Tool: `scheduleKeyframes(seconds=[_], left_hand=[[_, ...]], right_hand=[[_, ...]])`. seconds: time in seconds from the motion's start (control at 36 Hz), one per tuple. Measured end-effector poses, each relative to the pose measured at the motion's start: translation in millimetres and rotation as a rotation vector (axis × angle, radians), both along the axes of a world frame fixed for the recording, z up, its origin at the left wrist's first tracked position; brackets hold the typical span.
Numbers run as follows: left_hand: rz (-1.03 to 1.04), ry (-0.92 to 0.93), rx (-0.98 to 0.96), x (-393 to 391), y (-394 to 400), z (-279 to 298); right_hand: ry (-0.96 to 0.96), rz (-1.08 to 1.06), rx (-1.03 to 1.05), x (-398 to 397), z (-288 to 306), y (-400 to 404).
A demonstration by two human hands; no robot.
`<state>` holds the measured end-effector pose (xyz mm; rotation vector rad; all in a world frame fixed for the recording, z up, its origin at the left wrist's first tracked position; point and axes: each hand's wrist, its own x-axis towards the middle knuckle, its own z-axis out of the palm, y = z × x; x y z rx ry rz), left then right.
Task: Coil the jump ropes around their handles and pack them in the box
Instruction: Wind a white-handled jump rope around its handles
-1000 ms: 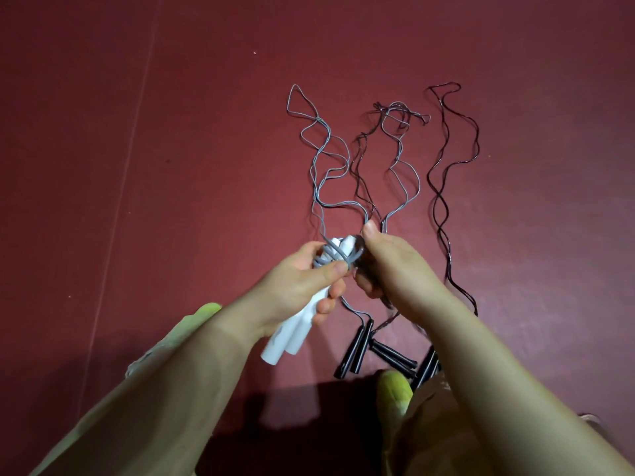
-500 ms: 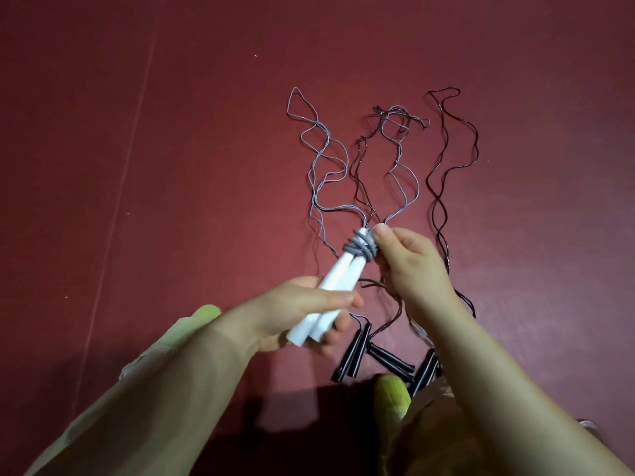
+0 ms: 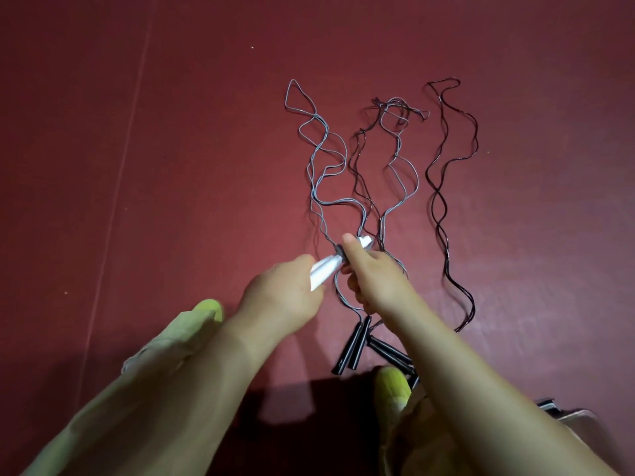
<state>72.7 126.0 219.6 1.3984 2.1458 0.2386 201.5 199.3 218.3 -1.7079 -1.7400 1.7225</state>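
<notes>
We look down on a dark red floor point(image 3: 171, 166), with a faint straight seam running up its left side. Our two forearms reach forward from the bottom edge, pale green sleeves or trouser legs beneath them, and the yellow-green toes of our shoes point(image 3: 208, 309) show by each arm.

Spread on the floor ahead are several jump ropes laid out in long wavy lines. The grey rope point(image 3: 319, 159) wanders from a loop at the far left back towards our hands; a second grey loop lies tangled with a dark one in the middle, and a black rope point(image 3: 443, 201) runs alone on the right, well apart from the rest.

Our left hand point(image 3: 281, 297) grips the lower end of the pair of white handles point(image 3: 324, 269), fingers curled round them, so the handles are lifted off the floor and tilted up to the right. Our right hand point(image 3: 371, 273) is curled round the upper end of the same handles, its thumb stretched along them, pressing on a few turns of grey rope wound there. A slack length of grey rope hangs down between the two hands.

Nearer us, black handles point(image 3: 354, 345) lie in pairs on the floor, partly hidden under the right forearm. A grey corner of something point(image 3: 570, 413) peeks out at the lower right; we cannot tell what it is.
</notes>
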Motion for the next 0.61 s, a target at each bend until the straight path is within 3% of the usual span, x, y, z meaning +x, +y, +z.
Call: scheduleKeyframes(seconds=[0.08,0.14,0.19,0.31,0.42,0.5,0.61], left_hand=[[-0.058,0.113,0.056,0,0,4],[-0.075,0.070,0.029,-2,0,6],[-0.051,-0.162,-0.023,-7,1,8],[0.114,-0.973,-0.209,-13,2,19],[0.269,-1.490,-0.342,-12,-3,27],[0.316,-1.678,-0.427,-7,-1,27],[0.296,-1.733,-0.449,-8,2,23]], right_hand=[[0.025,-0.018,-0.023,-2,1,1],[0.052,-0.026,-0.016,-2,2,2],[0.069,-0.024,0.024,-1,2,4],[0.178,-0.022,0.023,-1,7,4],[0.310,-0.038,-0.056,-1,17,4],[0.342,0.004,-0.061,0,15,5],[0.463,-0.001,-0.148,2,10,8]])
